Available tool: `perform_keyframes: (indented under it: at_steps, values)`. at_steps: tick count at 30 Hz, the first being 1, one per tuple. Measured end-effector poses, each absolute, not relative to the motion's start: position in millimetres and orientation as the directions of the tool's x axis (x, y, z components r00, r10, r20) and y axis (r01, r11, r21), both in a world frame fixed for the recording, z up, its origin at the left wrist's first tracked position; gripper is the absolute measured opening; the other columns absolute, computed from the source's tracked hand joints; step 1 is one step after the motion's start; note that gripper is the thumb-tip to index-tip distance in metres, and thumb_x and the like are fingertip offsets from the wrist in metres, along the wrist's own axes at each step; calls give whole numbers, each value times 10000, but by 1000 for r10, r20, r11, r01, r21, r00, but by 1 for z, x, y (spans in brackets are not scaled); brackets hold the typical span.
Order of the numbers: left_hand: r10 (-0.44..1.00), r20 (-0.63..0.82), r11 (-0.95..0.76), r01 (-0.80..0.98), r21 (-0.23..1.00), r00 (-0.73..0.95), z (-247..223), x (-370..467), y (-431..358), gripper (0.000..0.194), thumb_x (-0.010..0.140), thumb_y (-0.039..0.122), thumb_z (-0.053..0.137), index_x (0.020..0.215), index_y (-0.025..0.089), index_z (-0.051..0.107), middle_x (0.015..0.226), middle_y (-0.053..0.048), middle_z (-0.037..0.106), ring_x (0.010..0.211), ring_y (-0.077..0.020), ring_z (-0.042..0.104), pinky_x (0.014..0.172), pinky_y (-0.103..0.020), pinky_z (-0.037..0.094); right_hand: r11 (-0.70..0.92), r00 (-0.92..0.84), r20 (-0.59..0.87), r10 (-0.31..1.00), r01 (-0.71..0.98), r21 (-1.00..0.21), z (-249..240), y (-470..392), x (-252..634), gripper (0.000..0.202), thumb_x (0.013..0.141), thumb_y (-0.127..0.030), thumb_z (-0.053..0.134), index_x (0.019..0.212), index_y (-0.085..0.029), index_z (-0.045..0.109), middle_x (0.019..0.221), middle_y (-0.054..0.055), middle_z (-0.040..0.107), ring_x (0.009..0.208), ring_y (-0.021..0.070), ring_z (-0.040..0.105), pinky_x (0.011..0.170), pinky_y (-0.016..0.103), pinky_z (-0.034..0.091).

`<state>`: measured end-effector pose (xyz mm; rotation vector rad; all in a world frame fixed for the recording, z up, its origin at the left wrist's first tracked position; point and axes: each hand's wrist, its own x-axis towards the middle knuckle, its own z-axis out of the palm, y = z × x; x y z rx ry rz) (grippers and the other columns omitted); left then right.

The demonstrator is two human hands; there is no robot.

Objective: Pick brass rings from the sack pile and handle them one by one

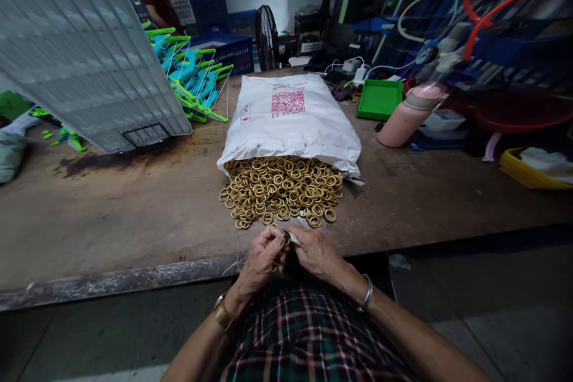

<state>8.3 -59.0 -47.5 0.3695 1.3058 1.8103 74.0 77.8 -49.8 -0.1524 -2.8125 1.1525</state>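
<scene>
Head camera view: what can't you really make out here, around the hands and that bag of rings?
- The small metal piece between the left hand and right hand: too small, and the fingers cover most of it.
- How many brass rings remain inside: the white bag hides them.
- The red print on the bag: too blurred to read.
- The white grid panel: cut off by the top and left edges.

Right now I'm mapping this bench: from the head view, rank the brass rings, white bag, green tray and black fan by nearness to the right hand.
From the right hand:
1. Brass rings, a pile just ahead of it.
2. White bag, behind the pile.
3. Green tray, farther back, to the right.
4. Black fan, at the table's far edge.
</scene>
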Motion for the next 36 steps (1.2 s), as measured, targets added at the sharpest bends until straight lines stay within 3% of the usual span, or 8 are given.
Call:
perform_keyframes:
  at_steps: [21,27,32,36]
  values:
    - [769,-193,23,-275,961,-609,-38,11,-65,300,803,454,535,711,185,441,551,61,449,438,-50,375,413,-166,301,786,-998,20,64,38,-617,-40,78,81,245,699,-30,378,787,-188,543,659,8,557,593,125,459,566,249,295]
    - [841,-334,162,-392,906,-426,-8,30,-82,284,761,446,589,720,177,508,571,35,528,419,-53,408,391,-170,295,820,-974,19,227,181,-544,-44,97,86,182,768,-121,394,810,-188,558,629,19,557,554,130,443,537,251,266]
    - [778,-558,352,-535,768,-289,-37,31,-107,274,693,408,655,684,160,538,584,23,566,401,-35,369,362,-153,225,697,-900,103,424,252,-671,-51,110,92,225,845,-292,366,795,-181,556,672,34,583,611,145,498,600,252,343]
    - [676,-706,432,-662,613,-213,-76,28,-113,241,643,358,681,662,146,570,588,-7,580,401,-49,385,343,-150,174,607,-876,102,471,238,-759,-60,110,94,225,822,-318,389,760,-182,559,667,25,583,626,143,515,628,252,379]
